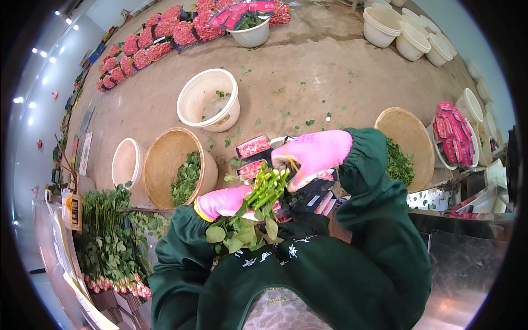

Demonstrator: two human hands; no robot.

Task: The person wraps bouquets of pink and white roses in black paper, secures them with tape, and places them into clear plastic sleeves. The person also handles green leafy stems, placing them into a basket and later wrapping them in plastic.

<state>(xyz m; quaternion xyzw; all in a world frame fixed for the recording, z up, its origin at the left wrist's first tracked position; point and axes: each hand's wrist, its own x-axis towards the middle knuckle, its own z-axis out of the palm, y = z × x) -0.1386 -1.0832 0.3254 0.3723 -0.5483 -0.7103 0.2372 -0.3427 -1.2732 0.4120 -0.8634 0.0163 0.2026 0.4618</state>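
Note:
My left hand [227,201], in a pink knit glove, grips a bunch of cut rose stems [264,187] close to my chest. The pale cut ends point up and away from me, and green leaves [243,235] spread below the hand. The flower heads are mostly hidden against my dark green apron [330,272]. Just right of the cut ends, my right hand [315,154], also gloved in pink, has a thin yellowish rubber band [293,163] looped about its fingers. Beyond and beneath both hands stand dark boxes of pink roses [252,147].
Tan tubs with leaves stand at left [165,161] and right [412,123]. A white tub [218,74] sits farther out on the floor. Long-stemmed roses [105,231] lie on the left bench. A metal surface [466,264] is at right; wrapped pink bunches [165,29] line the back.

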